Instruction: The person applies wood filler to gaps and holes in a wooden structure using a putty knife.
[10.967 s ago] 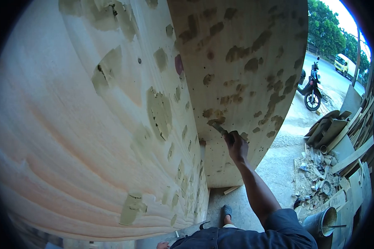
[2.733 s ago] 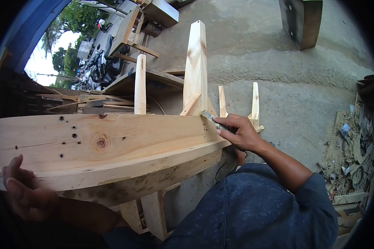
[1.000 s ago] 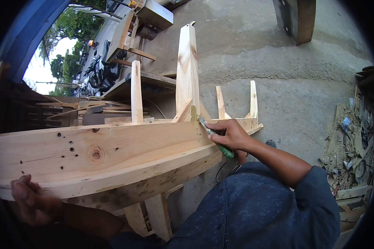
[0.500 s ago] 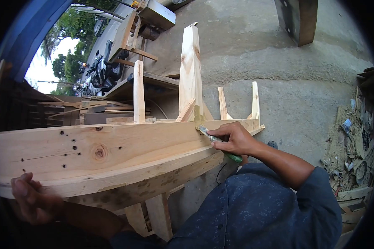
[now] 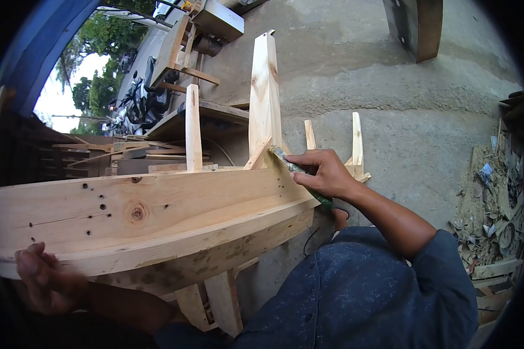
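My right hand (image 5: 327, 173) is closed around a paintbrush (image 5: 284, 159) with a green handle. The bristle end touches the pale wooden post (image 5: 264, 93) near where it meets a wide board (image 5: 209, 195). A short slanted brace (image 5: 258, 153) lies just left of the brush tip. At the lower left, my left hand (image 5: 49, 282) is beside the board's lower edge with its fingers curled. It is dark there, and what those fingers hold, if anything, is hidden. Knots and several dark holes mark the board's face.
Thinner wooden legs (image 5: 193, 128) rise behind the board. Scrap timber (image 5: 131, 148) is stacked at the left, with parked motorcycles (image 5: 140, 99) beyond. A wooden table (image 5: 172, 49) stands farther back. Wood shavings and debris (image 5: 486, 198) lie on the concrete floor (image 5: 402, 151) at right.
My right hand has moved the paintbrush up and slightly left, from the board's upper edge to the base of the post. The left hand stays in place.
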Motion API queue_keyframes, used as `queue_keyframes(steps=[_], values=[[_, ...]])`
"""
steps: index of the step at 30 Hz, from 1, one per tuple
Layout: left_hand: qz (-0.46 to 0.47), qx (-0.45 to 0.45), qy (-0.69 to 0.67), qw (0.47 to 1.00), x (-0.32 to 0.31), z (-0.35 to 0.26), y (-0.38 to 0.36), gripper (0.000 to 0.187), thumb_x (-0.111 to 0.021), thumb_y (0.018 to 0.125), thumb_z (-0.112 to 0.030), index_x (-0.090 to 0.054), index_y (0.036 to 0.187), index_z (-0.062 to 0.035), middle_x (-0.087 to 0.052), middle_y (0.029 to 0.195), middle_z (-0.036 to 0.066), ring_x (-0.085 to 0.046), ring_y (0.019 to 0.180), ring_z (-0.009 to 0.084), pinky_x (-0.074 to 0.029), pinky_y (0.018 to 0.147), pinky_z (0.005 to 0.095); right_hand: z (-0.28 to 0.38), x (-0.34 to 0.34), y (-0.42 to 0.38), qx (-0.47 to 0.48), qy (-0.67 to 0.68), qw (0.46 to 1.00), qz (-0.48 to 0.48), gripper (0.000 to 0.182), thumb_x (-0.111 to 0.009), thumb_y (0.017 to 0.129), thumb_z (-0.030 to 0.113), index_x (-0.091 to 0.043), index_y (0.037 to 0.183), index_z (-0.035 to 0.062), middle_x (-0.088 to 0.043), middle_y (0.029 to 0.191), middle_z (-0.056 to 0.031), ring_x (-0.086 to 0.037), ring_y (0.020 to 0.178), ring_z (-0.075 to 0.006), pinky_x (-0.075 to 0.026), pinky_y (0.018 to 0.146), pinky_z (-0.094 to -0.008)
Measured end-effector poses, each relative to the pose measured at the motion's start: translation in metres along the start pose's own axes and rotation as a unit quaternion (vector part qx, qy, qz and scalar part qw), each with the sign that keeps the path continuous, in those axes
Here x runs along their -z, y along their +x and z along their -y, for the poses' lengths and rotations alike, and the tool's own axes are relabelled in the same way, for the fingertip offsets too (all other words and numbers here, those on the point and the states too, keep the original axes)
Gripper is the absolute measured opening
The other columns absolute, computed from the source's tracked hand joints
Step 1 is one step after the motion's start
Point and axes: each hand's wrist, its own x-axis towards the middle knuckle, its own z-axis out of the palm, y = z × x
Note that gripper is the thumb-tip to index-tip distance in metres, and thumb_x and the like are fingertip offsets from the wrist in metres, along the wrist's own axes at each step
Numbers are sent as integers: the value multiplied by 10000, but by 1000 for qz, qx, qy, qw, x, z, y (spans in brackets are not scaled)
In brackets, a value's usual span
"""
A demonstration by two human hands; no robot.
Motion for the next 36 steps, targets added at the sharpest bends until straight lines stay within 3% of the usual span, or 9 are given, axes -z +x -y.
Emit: queue_keyframes(steps=[6,9,11,15,19,23,25,29,36], values=[[6,-10,2,1000,1,3,0,345,-659,971,-309,-729,914,24,-697,822,59,-545,708,110,-405,607,244,3,-1,-24,33,-39,996,78,430,-730,844,216,-694,1237,46,-676,818,-174,-640,714,-275,-505,680,-373],[5,-16,-3,1000,0,1,0,338,-659,971,-305,-729,917,22,-700,822,60,-549,701,110,-406,601,236,17,-10,-20,118,-66,991,8,424,-740,847,179,-695,1254,71,-619,764,-116,-584,659,-213,-468,632,-343],[4,-24,-2,1000,0,1,0,336,-659,972,-303,-729,917,20,-700,822,60,-551,700,109,-407,600,233,12,-18,-12,107,-82,990,41,423,-729,847,213,-693,1241,60,-624,807,-153,-616,727,-301,-492,691,-390],[6,-24,4,1000,0,2,0,333,-652,978,-298,-726,912,20,-701,819,60,-550,699,107,-410,600,236,12,2,-24,79,-116,982,127,429,-709,876,204,-665,1283,75,-625,863,-137,-624,781,-296,-501,728,-387],[8,3,8,1000,2,-2,0,342,-656,975,-315,-726,909,14,-698,813,58,-557,705,109,-417,605,239,13,24,-12,102,-117,984,88,423,-717,885,213,-645,1277,71,-630,946,-133,-632,840,-299,-505,763,-388],[-4,-39,29,999,-4,-2,0,370,-577,1003,-273,-697,879,53,-661,759,84,-539,628,120,-353,525,223,15,40,12,95,-107,989,46,360,-737,884,251,-649,1188,80,-637,1002,-121,-637,902,-320,-506,804,-414],[11,-4,17,1000,5,7,1,366,-640,979,-343,-727,907,6,-695,805,48,-578,731,111,-428,621,235,20,47,23,137,-147,974,104,341,-733,887,258,-659,1179,98,-649,1009,-116,-643,930,-327,-507,805,-421],[3,-5,8,1000,4,7,0,366,-638,979,-340,-727,899,5,-697,808,50,-580,728,117,-429,620,240,51,50,51,140,-232,937,218,308,-705,896,342,-697,1106,117,-691,904,-127,-665,890,-329,-506,768,-436],[-18,-55,46,997,-7,-6,1,362,-575,1007,-248,-697,826,40,-647,732,69,-517,612,119,-348,533,229,68,60,89,154,-382,890,197,271,-726,852,367,-723,902,101,-671,770,-142,-655,793,-364,-489,688,-475]])
